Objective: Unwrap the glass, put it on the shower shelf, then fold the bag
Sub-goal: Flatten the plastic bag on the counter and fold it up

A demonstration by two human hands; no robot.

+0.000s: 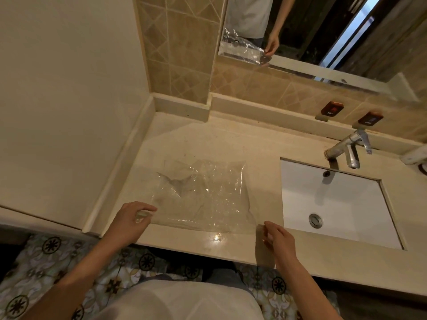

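Both hands work at the near edge of the beige stone surface (pixel 231 144). Left hand (pixel 131 218) pinches the near left corner of the clear, crinkled plastic bag (pixel 203 195) between thumb and fingers; right hand (pixel 278 236) pinches its near right corner the same way. Between them the bag lies spread flat on the surface, left of the white rectangular sink (pixel 346 204), its far edge reaching toward the middle of the surface. At the sink's back edge stands a chrome tap (pixel 346 148). Along the rear wall a mirror (pixel 323 31) shows the bag and one hand. Patterned floor tiles (pixel 46 262) lie below the front edge.
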